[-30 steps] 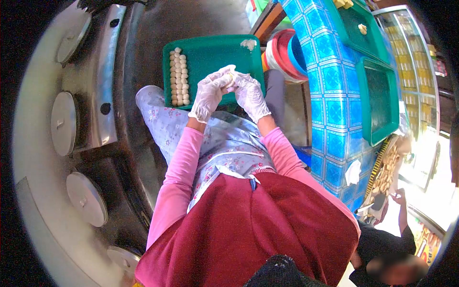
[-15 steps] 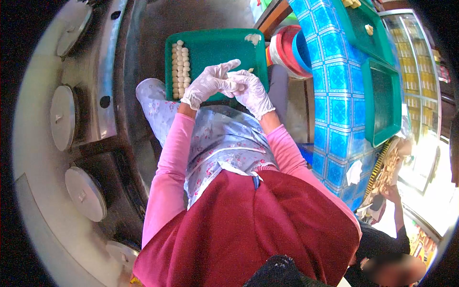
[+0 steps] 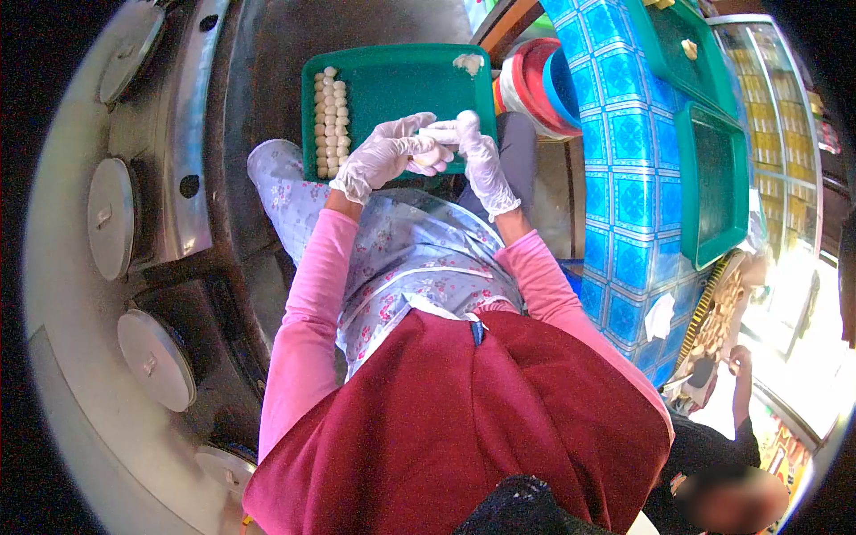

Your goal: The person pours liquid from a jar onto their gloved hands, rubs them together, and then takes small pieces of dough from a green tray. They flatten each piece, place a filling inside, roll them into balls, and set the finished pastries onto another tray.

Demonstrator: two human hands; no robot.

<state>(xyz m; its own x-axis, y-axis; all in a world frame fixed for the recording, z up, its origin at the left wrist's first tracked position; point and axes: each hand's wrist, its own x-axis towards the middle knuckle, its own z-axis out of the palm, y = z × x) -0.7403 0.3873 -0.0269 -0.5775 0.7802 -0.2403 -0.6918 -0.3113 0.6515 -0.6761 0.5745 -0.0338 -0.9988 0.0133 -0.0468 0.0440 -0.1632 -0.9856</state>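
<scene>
Both hands wear thin white gloves and meet above the near edge of a green tray (image 3: 401, 76). My left hand (image 3: 383, 160) has its fingers curled, with a small pale piece at its fingertips. My right hand (image 3: 474, 152) touches the left fingers, its own fingers bent; whether it grips anything is hidden. Small white balls (image 3: 330, 120) stand in rows along the tray's left side. A white lump (image 3: 468, 63) lies in the tray's far right corner.
Round metal lids (image 3: 112, 218) sit along the left. At the right, a blue checked tablecloth (image 3: 631, 178) bears green trays (image 3: 713, 254). Red and blue tubs (image 3: 535, 85) stand behind. Another person's arm (image 3: 742, 383) reaches toward pale pieces at lower right.
My right hand has turned, its fingers now pointing toward my left hand, which has dropped slightly with its palm more upturned. The tray sits slightly higher and further left in view.
</scene>
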